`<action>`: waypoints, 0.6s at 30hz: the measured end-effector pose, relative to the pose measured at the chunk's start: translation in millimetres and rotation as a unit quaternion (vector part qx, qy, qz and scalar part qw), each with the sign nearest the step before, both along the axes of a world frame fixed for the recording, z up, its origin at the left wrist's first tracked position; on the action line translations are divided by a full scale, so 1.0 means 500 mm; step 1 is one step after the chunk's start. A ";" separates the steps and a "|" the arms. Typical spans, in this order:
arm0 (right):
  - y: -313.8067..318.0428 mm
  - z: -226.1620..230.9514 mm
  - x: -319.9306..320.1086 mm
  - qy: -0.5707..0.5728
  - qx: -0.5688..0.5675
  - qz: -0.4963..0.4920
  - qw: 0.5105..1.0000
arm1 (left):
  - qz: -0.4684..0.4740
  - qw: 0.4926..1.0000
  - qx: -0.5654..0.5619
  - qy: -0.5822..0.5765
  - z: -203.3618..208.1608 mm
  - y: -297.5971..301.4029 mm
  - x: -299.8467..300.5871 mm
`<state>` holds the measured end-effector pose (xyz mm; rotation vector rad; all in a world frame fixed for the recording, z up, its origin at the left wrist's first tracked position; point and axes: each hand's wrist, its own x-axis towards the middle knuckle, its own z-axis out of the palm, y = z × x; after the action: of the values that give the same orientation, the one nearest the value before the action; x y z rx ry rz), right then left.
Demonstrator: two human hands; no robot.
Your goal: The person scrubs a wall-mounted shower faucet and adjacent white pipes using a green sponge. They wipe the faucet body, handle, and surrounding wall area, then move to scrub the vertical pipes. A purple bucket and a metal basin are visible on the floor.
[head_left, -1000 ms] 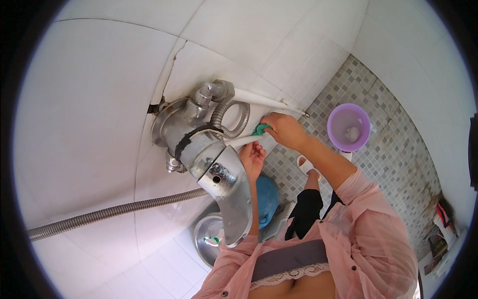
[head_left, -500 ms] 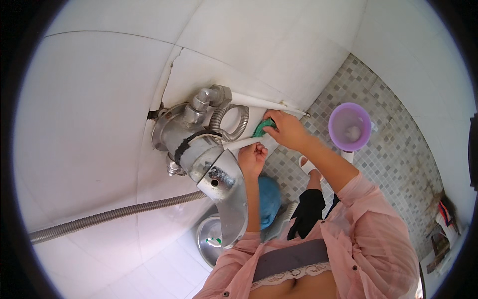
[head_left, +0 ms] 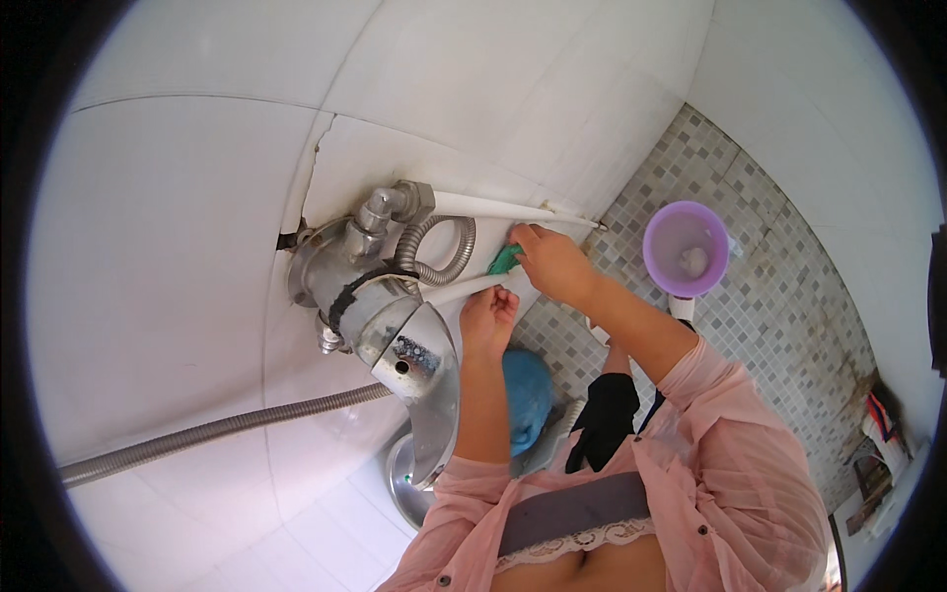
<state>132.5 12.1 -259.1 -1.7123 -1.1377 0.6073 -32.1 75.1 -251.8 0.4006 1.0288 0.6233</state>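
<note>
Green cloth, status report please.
Right hand pinches green cloth against white pipe. Left hand grips that pipe. Metal hose loops close beside.

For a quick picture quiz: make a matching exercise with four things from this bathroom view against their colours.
Things:
1. cloth in the right hand
2. bucket on the mosaic floor
3. mixer tap on the wall
4. pipe gripped by the left hand

Colours:
A. white
B. purple
C. green
D. shiny metal

Pairs: 1-C, 2-B, 3-D, 4-A
</note>
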 end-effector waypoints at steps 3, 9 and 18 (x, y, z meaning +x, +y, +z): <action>-0.008 -0.022 -0.011 0.060 0.001 -0.002 0.998 | 0.030 1.000 -0.001 0.007 0.005 -0.013 0.012; -0.024 -0.025 -0.007 0.093 0.027 -0.011 0.995 | 0.050 0.998 -0.037 -0.012 -0.017 -0.005 0.003; 0.003 0.047 -0.033 0.042 0.131 0.057 0.989 | 0.062 0.997 0.047 0.011 -0.024 -0.020 0.013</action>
<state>115.8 13.6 -235.4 -1.3935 -1.2055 0.5672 -25.5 65.3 -263.8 0.4285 1.0537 0.7830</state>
